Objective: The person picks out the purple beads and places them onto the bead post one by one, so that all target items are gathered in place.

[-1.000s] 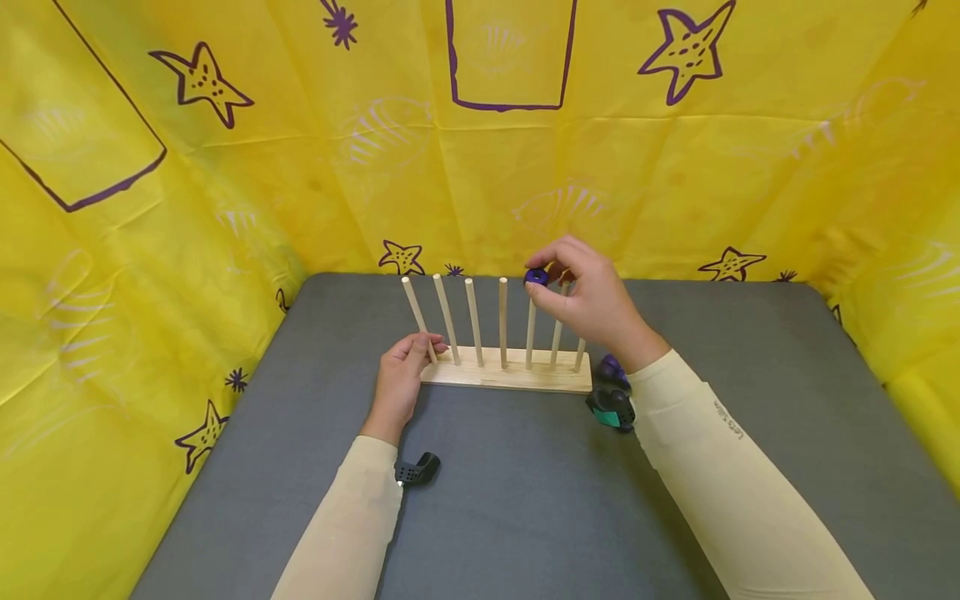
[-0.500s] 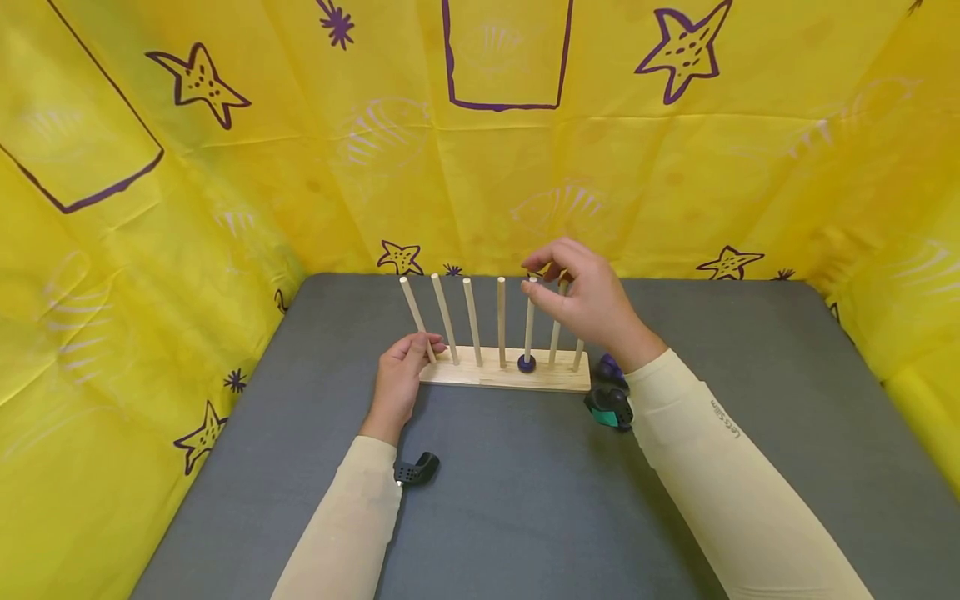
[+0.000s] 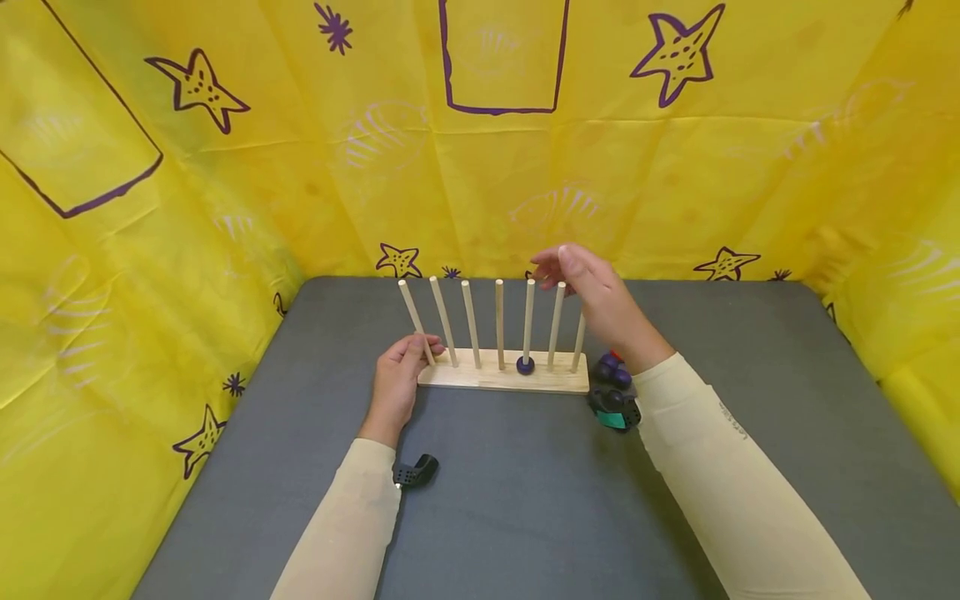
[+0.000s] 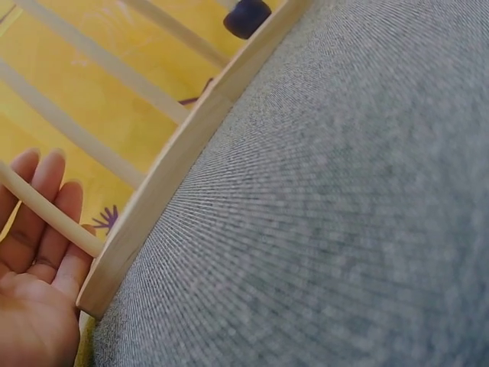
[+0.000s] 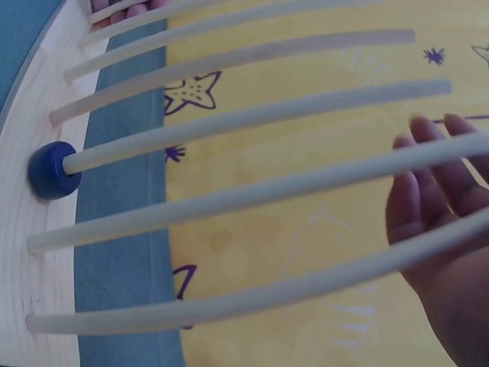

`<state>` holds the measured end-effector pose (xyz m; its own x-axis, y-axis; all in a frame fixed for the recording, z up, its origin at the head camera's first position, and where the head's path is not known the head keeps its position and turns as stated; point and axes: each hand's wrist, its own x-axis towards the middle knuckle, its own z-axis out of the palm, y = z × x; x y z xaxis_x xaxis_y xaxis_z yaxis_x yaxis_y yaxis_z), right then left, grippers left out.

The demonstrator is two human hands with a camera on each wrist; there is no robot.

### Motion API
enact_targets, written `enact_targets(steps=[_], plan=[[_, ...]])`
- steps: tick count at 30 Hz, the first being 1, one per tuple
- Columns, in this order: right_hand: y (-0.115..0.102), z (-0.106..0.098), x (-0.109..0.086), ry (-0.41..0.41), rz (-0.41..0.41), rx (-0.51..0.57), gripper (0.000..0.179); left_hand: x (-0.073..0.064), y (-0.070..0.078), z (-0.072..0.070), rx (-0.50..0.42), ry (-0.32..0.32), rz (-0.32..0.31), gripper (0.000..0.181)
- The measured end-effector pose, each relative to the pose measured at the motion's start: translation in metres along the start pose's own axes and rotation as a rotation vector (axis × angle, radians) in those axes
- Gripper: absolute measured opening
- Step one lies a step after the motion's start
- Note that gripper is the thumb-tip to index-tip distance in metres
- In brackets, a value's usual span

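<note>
A wooden rack (image 3: pixel 480 379) with a row of upright pegs stands on the grey table. Around the foot of the fifth peg from the left sits a dark blue bead (image 3: pixel 525 365), also at the base in the right wrist view (image 5: pixel 53 170). My left hand (image 3: pixel 397 379) is at the rack's left end, its loosely extended fingers behind the leftmost peg (image 4: pixel 53 214) and touching the base's end. My right hand (image 3: pixel 592 292) holds nothing; its relaxed fingers are behind the tops of the right-hand pegs (image 5: pixel 252 191).
Several purple-blue beads (image 3: pixel 615 371) and a bit of red lie just right of the rack, partly hidden by the right forearm. Black wrist cameras (image 3: pixel 613 410) sit at both wrists. A yellow patterned cloth (image 3: pixel 480 192) rises behind the table's far edge.
My right hand let go of the blue bead, which dropped down the fifth peg to the base. The right hand then turned and shifted slightly right. The left hand stayed in place.
</note>
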<state>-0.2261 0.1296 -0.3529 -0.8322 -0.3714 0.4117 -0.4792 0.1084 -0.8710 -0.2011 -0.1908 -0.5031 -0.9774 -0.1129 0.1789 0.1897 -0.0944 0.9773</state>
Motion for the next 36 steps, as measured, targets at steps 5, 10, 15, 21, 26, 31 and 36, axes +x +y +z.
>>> enact_targets(steps=[5, 10, 15, 21, 26, 31, 36], plan=[[0.003, -0.009, -0.006, -0.005, 0.023, 0.087, 0.064, 0.0, 0.001, 0.001, -0.054, 0.021, 0.017, 0.041], [0.005, -0.017, -0.014, 0.031, 0.022, 0.16, 0.063, 0.001, 0.003, 0.001, -0.085, 0.033, 0.024, 0.038], [0.008, -0.026, -0.024, 0.053, 0.002, 0.208, 0.058, 0.001, 0.004, 0.001, -0.101, 0.037, 0.024, 0.036], [0.01, -0.035, -0.037, 0.085, -0.007, 0.231, 0.059, 0.001, 0.004, 0.002, -0.118, 0.05, 0.029, 0.036], [0.013, -0.041, -0.049, 0.107, 0.005, 0.245, 0.061, 0.002, 0.003, 0.004, -0.128, 0.052, 0.034, 0.036], [0.02, -0.045, -0.058, 0.112, -0.009, 0.269, 0.061, 0.002, 0.002, 0.006, -0.119, 0.059, 0.029, 0.034], [0.027, -0.048, -0.069, 0.118, 0.006, 0.274, 0.061, 0.001, 0.003, 0.007, -0.107, 0.06, 0.031, 0.034]])
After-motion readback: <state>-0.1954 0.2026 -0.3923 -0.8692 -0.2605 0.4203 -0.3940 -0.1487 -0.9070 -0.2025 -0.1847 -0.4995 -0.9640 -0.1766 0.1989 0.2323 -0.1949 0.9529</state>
